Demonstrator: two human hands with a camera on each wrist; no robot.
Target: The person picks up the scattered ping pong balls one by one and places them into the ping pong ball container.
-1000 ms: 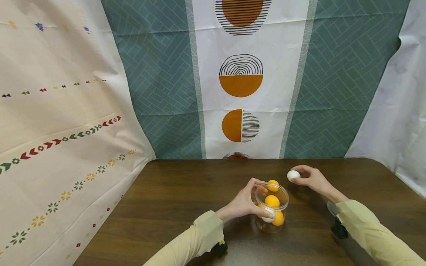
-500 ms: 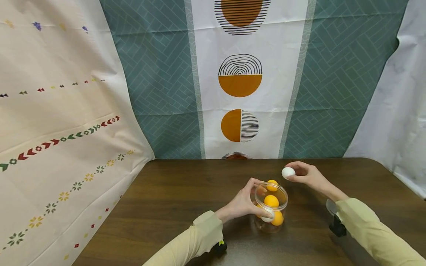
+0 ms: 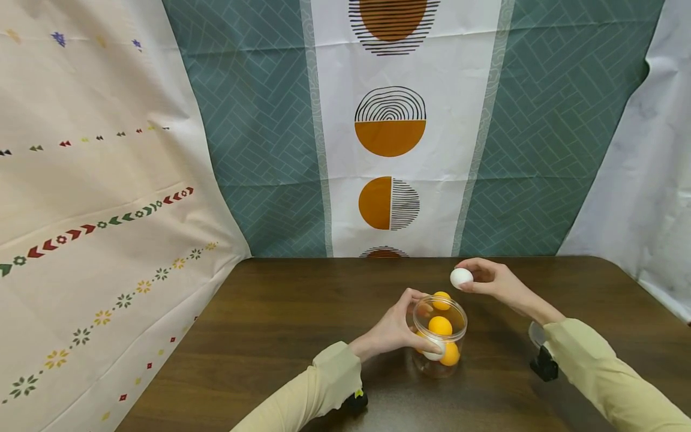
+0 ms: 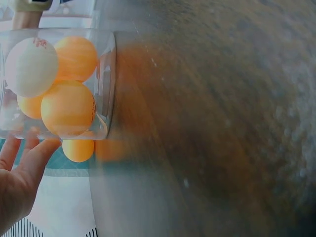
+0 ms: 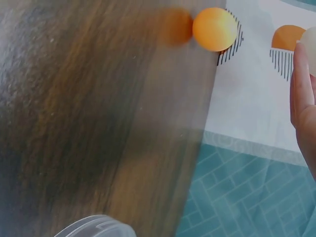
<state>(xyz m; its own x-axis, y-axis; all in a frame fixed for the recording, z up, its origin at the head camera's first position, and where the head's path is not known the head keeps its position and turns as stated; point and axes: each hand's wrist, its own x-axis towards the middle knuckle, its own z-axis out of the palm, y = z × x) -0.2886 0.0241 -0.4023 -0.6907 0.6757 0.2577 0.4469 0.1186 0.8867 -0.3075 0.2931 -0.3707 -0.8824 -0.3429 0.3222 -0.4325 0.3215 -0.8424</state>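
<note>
A clear plastic jar (image 3: pixel 452 318) stands open on the dark wooden table (image 3: pixel 281 318), with several orange balls and one white ball (image 4: pixel 30 66) inside. My left hand (image 3: pixel 402 324) grips the jar's left side, fingers and thumb curled round it. Just behind the jar, a loose orange ball (image 3: pixel 441 300) lies on the table; the right wrist view shows this orange ball (image 5: pixel 215 28) too. My right hand (image 3: pixel 477 279) pinches a white ball (image 3: pixel 461 277) in the air, above and just behind the jar's far right rim.
Patterned cloths hang close behind the table: teal and white with orange circles (image 3: pixel 390 138) at the back, cream (image 3: pixel 97 198) on the left, white (image 3: pixel 648 180) on the right. The table's right corner is rounded.
My right hand has carried the white ball leftward and slightly up, closer to the jar's mouth. The left hand and jar have stayed put.
</note>
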